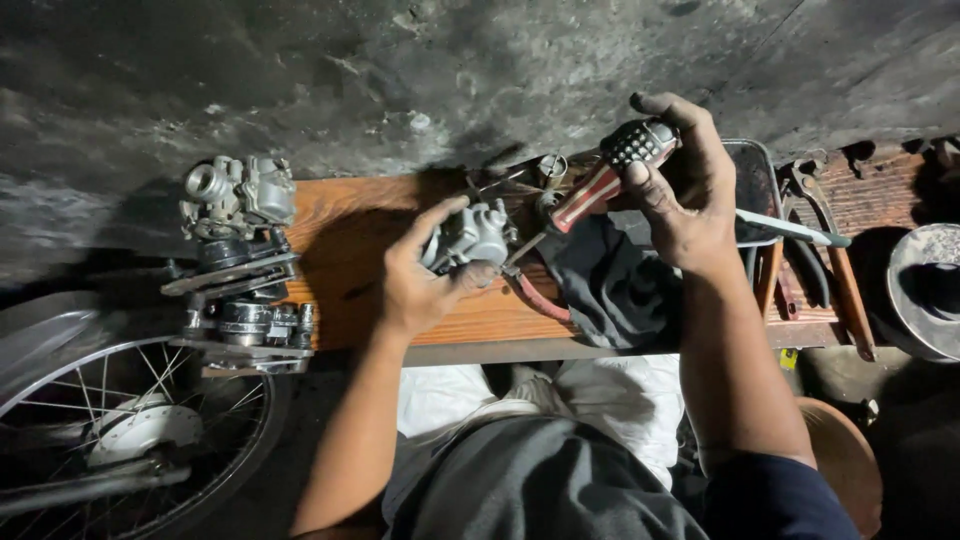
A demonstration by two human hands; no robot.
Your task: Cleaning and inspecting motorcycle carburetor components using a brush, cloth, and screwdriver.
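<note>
The right hand (685, 190) is gripping a red-and-black-handled screwdriver (610, 175) tightly, its tip hard to see against the carburetor (470, 238). The left hand (420, 275) is clasping that carburetor over the wooden bench (345, 225), fingers hiding its near side. A dark rag (610, 285) is lying beside it; tools (815, 240) at right are sitting in shadow.

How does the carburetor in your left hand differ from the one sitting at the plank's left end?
The held carburetor is gripped by the left hand with the screwdriver tip at it; the end carburetor is untouched. The held one rests mid-plank; the end one is perched on stacked metal parts. The held one is partly hidden by fingers; the end one is in full view. Both are grey metal.
</note>
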